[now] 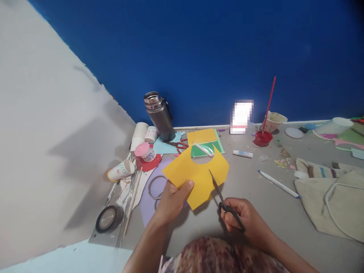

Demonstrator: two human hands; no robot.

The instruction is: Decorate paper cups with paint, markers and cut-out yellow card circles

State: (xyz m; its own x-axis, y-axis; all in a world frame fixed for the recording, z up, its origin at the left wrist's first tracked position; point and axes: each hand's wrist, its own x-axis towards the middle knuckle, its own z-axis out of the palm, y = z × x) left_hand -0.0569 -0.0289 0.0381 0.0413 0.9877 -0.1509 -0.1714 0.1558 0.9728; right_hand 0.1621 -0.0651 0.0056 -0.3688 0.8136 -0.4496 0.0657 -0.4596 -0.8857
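My left hand (174,201) grips a sheet of yellow paper (182,174) at its lower left, thumb on top and fingers hidden beneath. A large round bite has been cut from the sheet's far edge. Closed round the black handles of a pair of scissors (224,204), my right hand (241,218) is at the sheet's right part. The blades lie at a slit that runs up from the near edge. Through the round opening, a white marker (203,149) shows on green paper (196,151).
A dark steel flask (160,117) stands at the back wall beside stacked paper cups (139,132). Red-handled scissors (182,145) lie nearby. Black tape (106,219) sits at the left edge. Rightward are a red pot (263,139), a blue-tipped marker (278,184) and a cloth bag (315,204).
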